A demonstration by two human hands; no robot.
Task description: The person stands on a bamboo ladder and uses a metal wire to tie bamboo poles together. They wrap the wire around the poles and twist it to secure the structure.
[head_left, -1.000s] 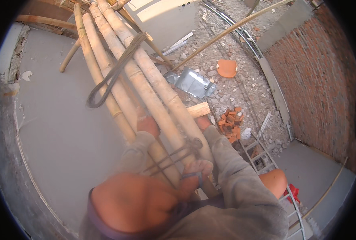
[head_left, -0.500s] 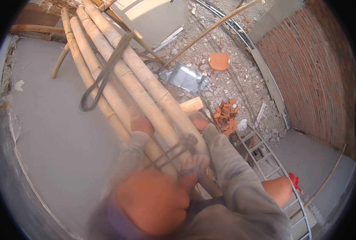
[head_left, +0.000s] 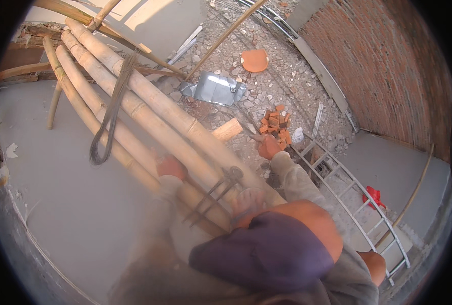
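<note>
Head view shows four bamboo poles [head_left: 185, 122] lying side by side, from ten o'clock to past the centre. Dark wire [head_left: 232, 175] crosses over them near six o'clock. Left hand [head_left: 170, 168], at nine o'clock, is curled at the poles; I cannot tell its hold. Right hand [head_left: 270, 146], at three o'clock, looks half-curled, its hold also unclear. Broken bricks [head_left: 274, 123] lie at two, a metal ladder [head_left: 346, 189] at four.
</note>
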